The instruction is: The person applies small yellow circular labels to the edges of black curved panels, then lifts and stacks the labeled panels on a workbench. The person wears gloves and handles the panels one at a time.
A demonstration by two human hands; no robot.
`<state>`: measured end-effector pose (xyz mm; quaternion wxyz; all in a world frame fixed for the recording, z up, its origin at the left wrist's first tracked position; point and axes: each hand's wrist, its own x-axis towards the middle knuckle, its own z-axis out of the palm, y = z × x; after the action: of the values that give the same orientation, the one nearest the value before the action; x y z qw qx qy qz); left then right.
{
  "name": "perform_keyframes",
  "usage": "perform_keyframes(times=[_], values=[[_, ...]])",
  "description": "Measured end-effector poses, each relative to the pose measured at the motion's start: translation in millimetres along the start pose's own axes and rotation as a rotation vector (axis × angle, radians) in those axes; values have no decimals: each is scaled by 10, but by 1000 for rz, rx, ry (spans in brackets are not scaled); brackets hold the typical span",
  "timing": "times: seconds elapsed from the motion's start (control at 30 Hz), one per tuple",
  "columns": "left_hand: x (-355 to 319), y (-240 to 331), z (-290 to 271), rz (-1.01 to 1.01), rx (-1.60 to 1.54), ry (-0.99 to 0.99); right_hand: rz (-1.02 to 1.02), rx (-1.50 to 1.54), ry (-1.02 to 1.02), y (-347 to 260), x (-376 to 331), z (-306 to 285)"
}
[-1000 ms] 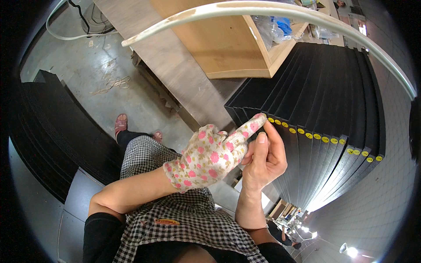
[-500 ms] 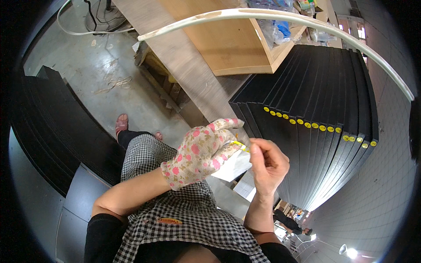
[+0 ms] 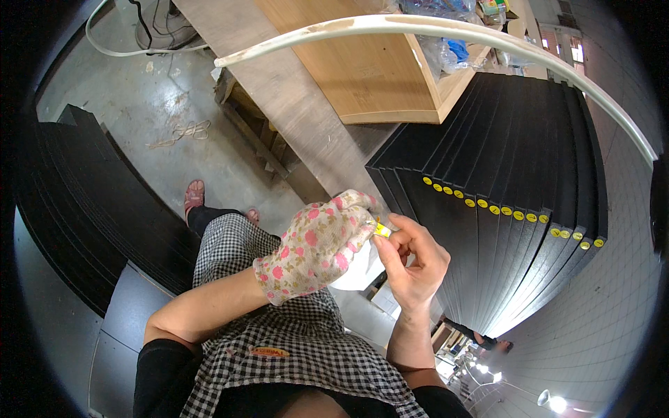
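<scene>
- Right hand [image 3: 417,268] has shifted left, fingers at the yellow label [image 3: 382,230]; cannot tell if pinching.
- Left hand [image 3: 317,242]: gloved fingers pinch the white sheet [image 3: 360,270], label at their tips.

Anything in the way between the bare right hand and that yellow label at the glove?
Nothing visible: the right hand has its fingers right at the yellow label. The gloved left hand is on the label's other side, the white sheet below, neither between them. Can't tell actual contact.
</scene>
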<state>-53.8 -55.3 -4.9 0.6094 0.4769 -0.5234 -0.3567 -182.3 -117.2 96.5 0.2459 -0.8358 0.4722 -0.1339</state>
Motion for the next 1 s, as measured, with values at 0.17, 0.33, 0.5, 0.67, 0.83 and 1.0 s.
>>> perform_keyframes(times=[0.17,0.33,0.5,0.67,0.83,1.0], values=[[19,-36,-18,-99,10,-158,41,-29,-74,36,40,-21],[-34,-68,-80,-50,127,-214,-44,-136,-88,64,48,-5],[-93,-111,-65,4,245,-185,41,-73,-92,48,18,-8],[-162,-154,-28,114,250,-85,-124,-98,-22,31,6,40],[-183,-171,-11,156,298,-45,-195,-131,45,26,-20,89],[-133,-149,-66,69,261,-30,-62,-25,120,32,-51,106]])
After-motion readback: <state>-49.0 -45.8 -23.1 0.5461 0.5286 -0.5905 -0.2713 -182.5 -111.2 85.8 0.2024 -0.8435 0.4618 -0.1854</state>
